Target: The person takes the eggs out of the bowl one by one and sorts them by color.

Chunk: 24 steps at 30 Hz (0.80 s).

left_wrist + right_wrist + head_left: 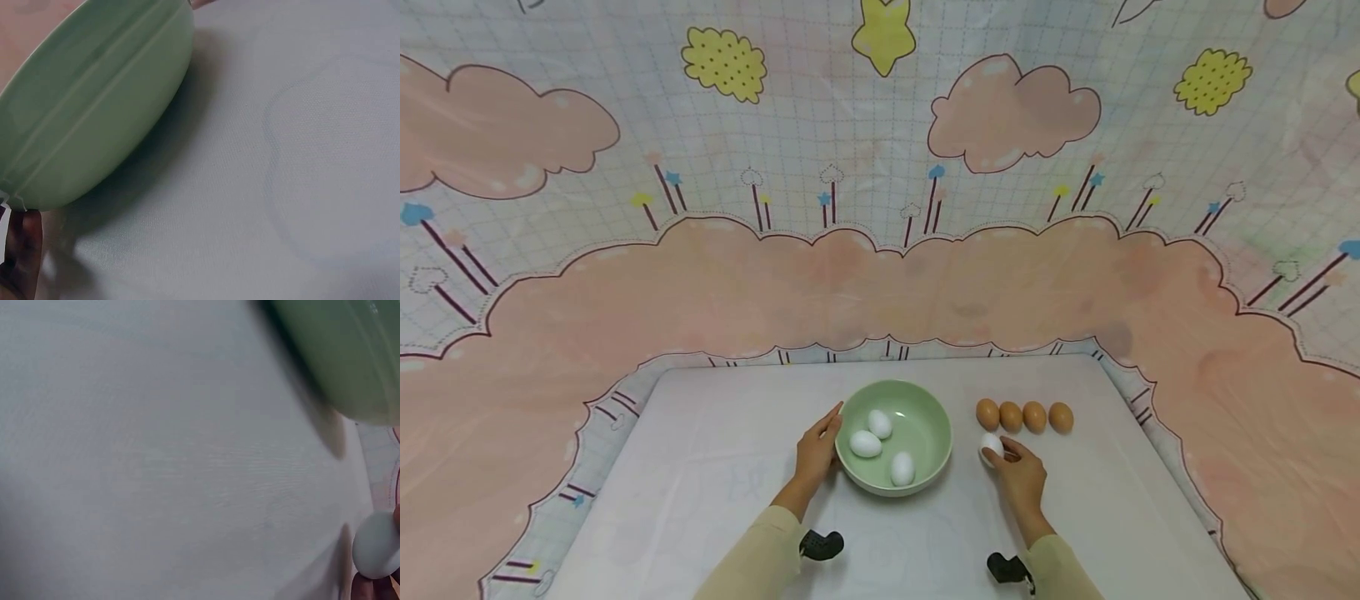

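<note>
A white egg (989, 447) is pinched between the thumb and fingers of the right hand (1021, 482), to the right of the bowl and just on the near side of a row of four brown eggs (1034, 417). The rightmost brown egg lies slightly apart from the other three. Well to the left of the held egg stands a pale green bowl (928, 433) with three more white eggs (902, 469) inside: two side by side toward its left, one near its front edge. The left hand (817, 454) touches the bowl's left side; its fingers are partly hidden, so I cannot tell whether they grip or merely rest there. Light-coloured sleeves (760, 554) cover both forearms, with a black device (823, 546) beside each wrist. Everything lies on a white-covered table (700, 467), before a backdrop (850, 292) of peach clouds.
</note>
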Available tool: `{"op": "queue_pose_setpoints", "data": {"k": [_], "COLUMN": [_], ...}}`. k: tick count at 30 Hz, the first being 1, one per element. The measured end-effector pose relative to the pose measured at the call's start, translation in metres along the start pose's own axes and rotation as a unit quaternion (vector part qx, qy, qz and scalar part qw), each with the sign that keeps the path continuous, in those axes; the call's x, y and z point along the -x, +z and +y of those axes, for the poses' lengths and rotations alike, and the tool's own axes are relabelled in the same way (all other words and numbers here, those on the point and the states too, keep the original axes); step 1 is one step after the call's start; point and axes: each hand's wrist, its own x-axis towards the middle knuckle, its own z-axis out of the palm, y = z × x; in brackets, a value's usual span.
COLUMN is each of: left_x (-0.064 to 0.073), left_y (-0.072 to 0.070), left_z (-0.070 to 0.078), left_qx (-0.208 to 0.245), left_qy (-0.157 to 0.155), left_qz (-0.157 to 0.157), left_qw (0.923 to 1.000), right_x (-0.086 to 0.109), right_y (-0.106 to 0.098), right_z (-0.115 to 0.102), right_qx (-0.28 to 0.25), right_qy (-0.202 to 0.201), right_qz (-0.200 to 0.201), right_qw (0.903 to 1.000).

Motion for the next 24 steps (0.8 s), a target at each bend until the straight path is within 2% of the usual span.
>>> {"op": "queue_pose_setpoints", "data": {"k": [6, 13, 24], "left_x": [0.0013, 0.0006, -0.0005], "left_y": [0.0005, 0.0004, 0.0003], "left_z": [-0.0017, -0.0029, -0.0038], "left_qx": [-0.004, 0.016, 0.012], "left_qy": [0.004, 0.002, 0.001], "left_qz": [0.003, -0.007, -0.007], "left_qw": [1.0000, 0.9998, 0.9999], "right_x": [0.0042, 0.0049, 0.0033], "right_y": [0.0031, 0.0041, 0.0061], "right_z": [0.0056, 0.0084, 0.0108], "right_qx": [0.001, -0.004, -0.001], "right_qy": [-0.002, 0.006, 0.007], "right_qz": [-0.002, -0.004, -0.006], "right_qw": [1.0000, 1.0000, 1.0000]}}
